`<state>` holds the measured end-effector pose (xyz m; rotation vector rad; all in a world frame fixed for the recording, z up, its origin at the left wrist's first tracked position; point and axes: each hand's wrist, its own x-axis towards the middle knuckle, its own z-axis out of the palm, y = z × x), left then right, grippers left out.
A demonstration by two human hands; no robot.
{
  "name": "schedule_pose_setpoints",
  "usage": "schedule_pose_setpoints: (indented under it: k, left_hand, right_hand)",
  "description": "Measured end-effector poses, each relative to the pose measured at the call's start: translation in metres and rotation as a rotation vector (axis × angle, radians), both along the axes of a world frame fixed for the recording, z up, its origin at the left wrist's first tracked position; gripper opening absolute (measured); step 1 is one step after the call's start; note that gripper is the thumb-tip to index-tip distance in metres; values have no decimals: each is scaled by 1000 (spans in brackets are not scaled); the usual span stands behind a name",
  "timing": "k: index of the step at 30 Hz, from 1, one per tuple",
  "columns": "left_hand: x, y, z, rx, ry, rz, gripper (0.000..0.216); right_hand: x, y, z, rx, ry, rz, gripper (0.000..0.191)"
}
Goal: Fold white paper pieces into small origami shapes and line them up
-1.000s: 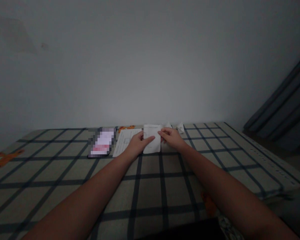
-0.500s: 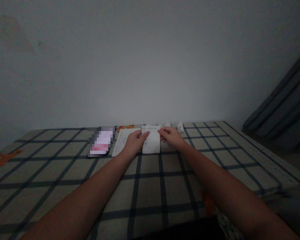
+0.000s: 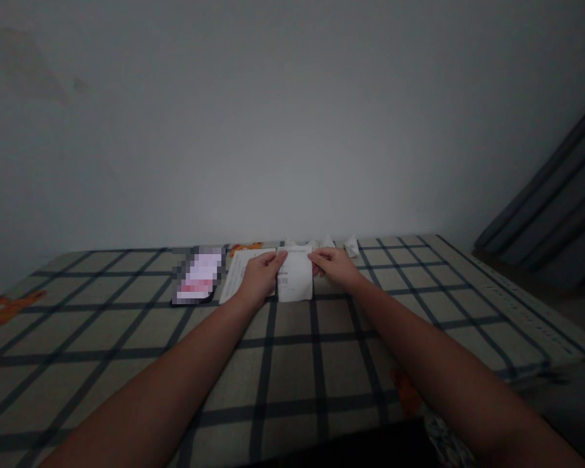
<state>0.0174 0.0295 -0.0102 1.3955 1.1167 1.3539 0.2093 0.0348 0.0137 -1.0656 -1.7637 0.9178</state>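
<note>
Left hand [image 3: 259, 281] and right hand [image 3: 340, 269] pinch a small white rectangular sheet of printed paper [image 3: 296, 278] by its upper corners

The paper is between the two hands, near the far edge of a pale cloth with dark blue checked lines [image 3: 292, 370]. It faces the camera, its print too faint to read; whether its lower edge touches the cloth I cannot tell. The left thumb presses on the paper's upper left corner, with the other fingers curled behind and mostly hidden. The right thumb and index finger pinch the upper right edge together; the remaining right fingers are bent beneath, partly out of sight.

Just beside the left hand, and partly covered by it, a larger white printed sheet of paper [image 3: 237, 273] lies on the cloth. Left of that lies a dark-edged rectangular phone [image 3: 201, 276], its lilac and pink screen blurred into blocks. Beyond the right hand, close to the plain grey-white wall [image 3: 292, 130], a small crumpled white paper piece [image 3: 351, 247] stands up, with similar white pieces [image 3: 327, 243] peeking out behind the held paper. Orange printed figures [image 3: 10, 309] mark the cloth, and a dark grey pleated curtain [image 3: 556, 188] hangs at far right.
</note>
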Motion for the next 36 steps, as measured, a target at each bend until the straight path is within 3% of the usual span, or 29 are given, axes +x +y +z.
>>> schedule_pose_setpoints:
  k: [6, 15, 21, 36]
  left_hand:
    - [1, 0, 4, -18, -101, 39, 46]
    - [0, 0, 6, 27, -39, 68, 38]
    - [1, 0, 6, -9, -138, 51, 36]
    - [-2, 1, 4, 24, -123, 56, 38]
  right_hand:
    - [2, 2, -1, -4, 14, 2, 31]
    - [2, 2, -1, -32, 38, -4, 31]
    - [2, 2, -2, -22, 22, 16, 31]
    - [2, 1, 0, -14, -5, 19, 34]
